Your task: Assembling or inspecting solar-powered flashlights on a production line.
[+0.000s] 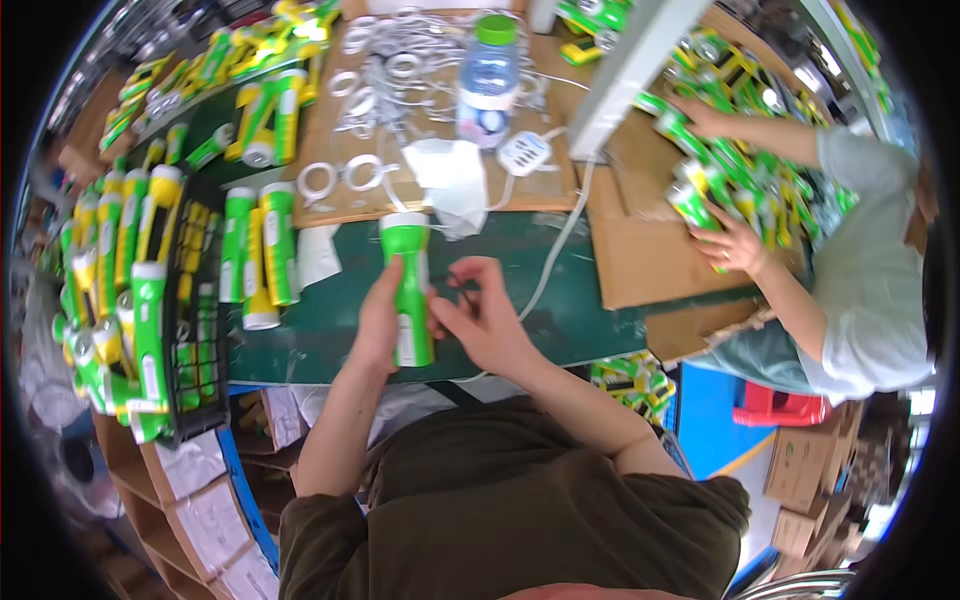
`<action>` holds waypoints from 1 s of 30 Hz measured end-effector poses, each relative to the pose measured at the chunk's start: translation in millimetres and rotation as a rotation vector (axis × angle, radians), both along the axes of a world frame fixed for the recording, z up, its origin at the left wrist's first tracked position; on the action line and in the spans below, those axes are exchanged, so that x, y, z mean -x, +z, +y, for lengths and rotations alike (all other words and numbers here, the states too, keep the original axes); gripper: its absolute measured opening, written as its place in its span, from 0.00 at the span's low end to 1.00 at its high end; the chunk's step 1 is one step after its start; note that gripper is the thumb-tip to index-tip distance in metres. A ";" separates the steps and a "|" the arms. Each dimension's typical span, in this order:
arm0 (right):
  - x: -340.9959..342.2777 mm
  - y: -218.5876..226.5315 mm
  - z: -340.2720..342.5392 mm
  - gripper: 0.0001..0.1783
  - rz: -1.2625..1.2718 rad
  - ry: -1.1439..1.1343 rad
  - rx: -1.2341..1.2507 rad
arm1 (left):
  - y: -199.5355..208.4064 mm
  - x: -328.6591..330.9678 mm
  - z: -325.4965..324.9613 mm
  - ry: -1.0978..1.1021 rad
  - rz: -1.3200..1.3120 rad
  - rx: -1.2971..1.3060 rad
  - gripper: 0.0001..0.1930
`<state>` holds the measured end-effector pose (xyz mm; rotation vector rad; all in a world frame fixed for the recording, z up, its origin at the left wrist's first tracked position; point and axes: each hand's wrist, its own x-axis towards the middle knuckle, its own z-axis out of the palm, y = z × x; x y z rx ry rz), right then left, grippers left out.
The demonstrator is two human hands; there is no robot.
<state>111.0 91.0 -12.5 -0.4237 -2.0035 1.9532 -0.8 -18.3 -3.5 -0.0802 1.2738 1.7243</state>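
Green flashlight (408,290) with white head held upright over the green bench (560,320), near edge, centre. Left hand (380,315) wraps its body, fingers clamped on it from the left. Right hand (480,315) just right of it, fingers (462,285) pinched together on a small dark part, touching the flashlight's side. Left: more green-yellow flashlights (262,255). Far: water bottle (487,75), white rings (345,175). Right: another person's hand (735,245) on packaged flashlights.

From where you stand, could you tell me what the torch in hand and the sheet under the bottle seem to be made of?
Torch: looks like glossy moulded plastic, green body with a white head, smooth sheen. Sheet: plain brown cardboard, matt, with raw edges. Bottle: probably clear plastic, green cap.
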 end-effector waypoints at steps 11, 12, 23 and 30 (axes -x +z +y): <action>-5.4 35.7 32.3 0.07 -0.040 0.215 -0.743 | -23.7 -5.5 9.6 0.053 0.257 -0.209 0.18; -1.8 34.7 30.1 0.07 0.066 0.166 -0.928 | -28.7 -3.2 11.2 0.069 0.344 -0.242 0.17; -15.0 41.0 15.1 0.08 0.137 0.601 -1.165 | -27.7 -1.0 -7.3 0.008 0.205 -0.290 0.21; -23.3 6.9 5.8 0.17 0.167 0.329 -1.058 | -30.6 -1.9 1.0 0.077 0.029 -0.324 0.22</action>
